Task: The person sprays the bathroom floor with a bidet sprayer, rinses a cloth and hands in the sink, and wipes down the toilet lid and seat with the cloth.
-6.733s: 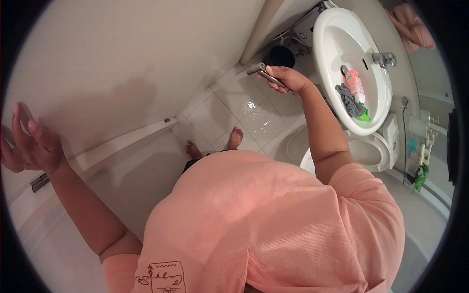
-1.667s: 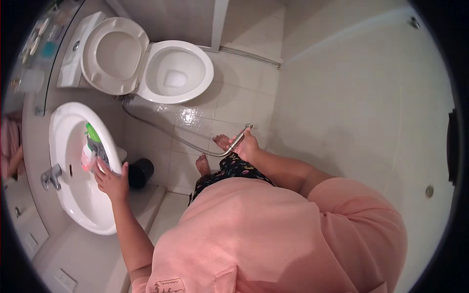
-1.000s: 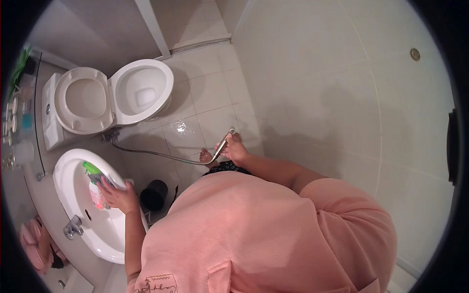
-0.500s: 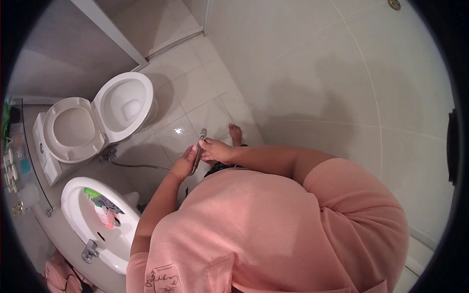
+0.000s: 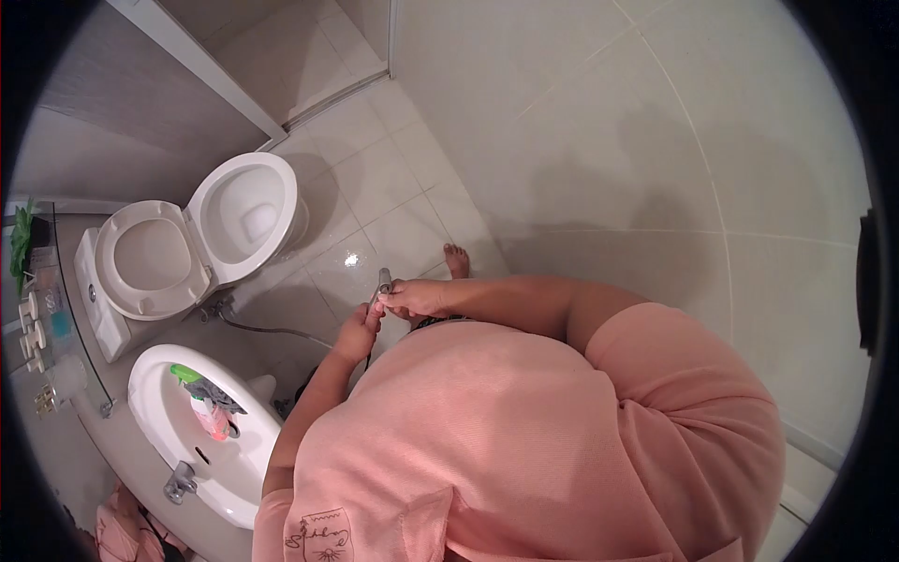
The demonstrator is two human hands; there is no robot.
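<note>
A metal bidet sprayer (image 5: pixel 384 279) is held in front of my body, its head pointing forward over the floor. My right hand (image 5: pixel 417 298) is closed around it just below the head. My left hand (image 5: pixel 359 332) is closed lower down, at the handle, with the thumb along it; my fingers hide much of the handle. A grey flexible hose (image 5: pixel 272 332) runs from a wall valve (image 5: pixel 221 307) beside the toilet towards my left forearm and passes behind it.
The toilet (image 5: pixel 292 201) at the left has its lid and seat raised. Nearer stands a white sink (image 5: pixel 140 379) with a tap (image 5: pixel 180 481); a bottle (image 5: pixel 208 418) and grey cloth (image 5: pixel 217 393) lie inside. A glass shelf (image 5: pixel 80 309) carries small items. A tiled wall (image 5: pixel 599 159) rises right. The floor (image 5: pixel 389 229) looks wet.
The view has shifted a little, so the toilet and sink sit slightly lower and farther right. The sprayer looks shorter, more of it covered by my hands, and my left hand sits slightly lower.
</note>
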